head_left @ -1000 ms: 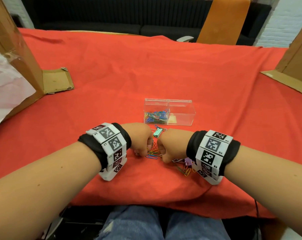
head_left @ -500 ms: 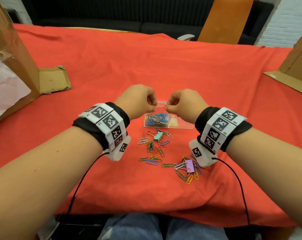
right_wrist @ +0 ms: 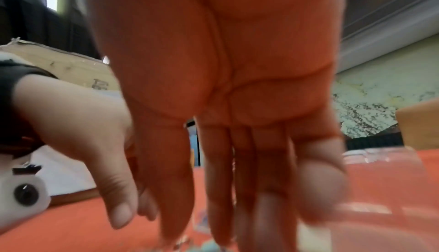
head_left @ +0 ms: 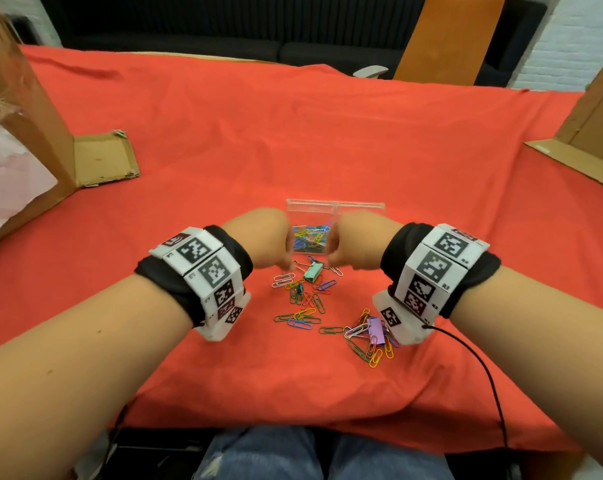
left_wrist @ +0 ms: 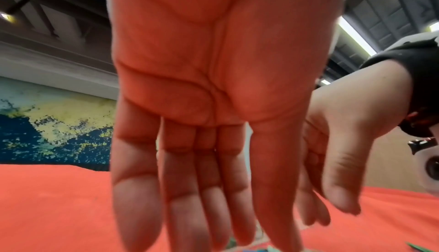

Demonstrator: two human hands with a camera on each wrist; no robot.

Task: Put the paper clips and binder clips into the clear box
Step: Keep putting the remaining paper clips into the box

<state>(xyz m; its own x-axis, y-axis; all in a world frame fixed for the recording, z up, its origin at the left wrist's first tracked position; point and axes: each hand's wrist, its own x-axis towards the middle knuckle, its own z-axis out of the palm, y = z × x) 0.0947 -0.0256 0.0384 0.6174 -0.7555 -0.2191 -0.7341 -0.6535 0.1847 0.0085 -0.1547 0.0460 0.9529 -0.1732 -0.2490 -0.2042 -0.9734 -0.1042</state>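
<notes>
The clear box [head_left: 358, 206] stands mid-table, its left half holding coloured paper clips [head_left: 310, 235]. In front of it lie several loose paper clips [head_left: 303, 306], a green binder clip [head_left: 313, 273] and, further right, a purple binder clip [head_left: 375, 329] among more clips. My left hand [head_left: 283, 266] and right hand [head_left: 335, 262] hang side by side just in front of the box, above the green clip. In the wrist views the left hand [left_wrist: 202, 190] and right hand [right_wrist: 237, 181] point straight fingers down at the cloth and hold nothing. Both hands are motion-blurred.
A red cloth [head_left: 327, 133] covers the table. A cardboard box with a flap [head_left: 102, 157] stands at the left, and another cardboard box [head_left: 591, 140] at the right. An orange chair back [head_left: 449, 36] rises behind the table. A black cable [head_left: 480, 368] trails from my right wrist.
Both hands, which pinched clips over the box half a second ago, have dropped toward me to the loose pile, and their fingers are now straight and empty.
</notes>
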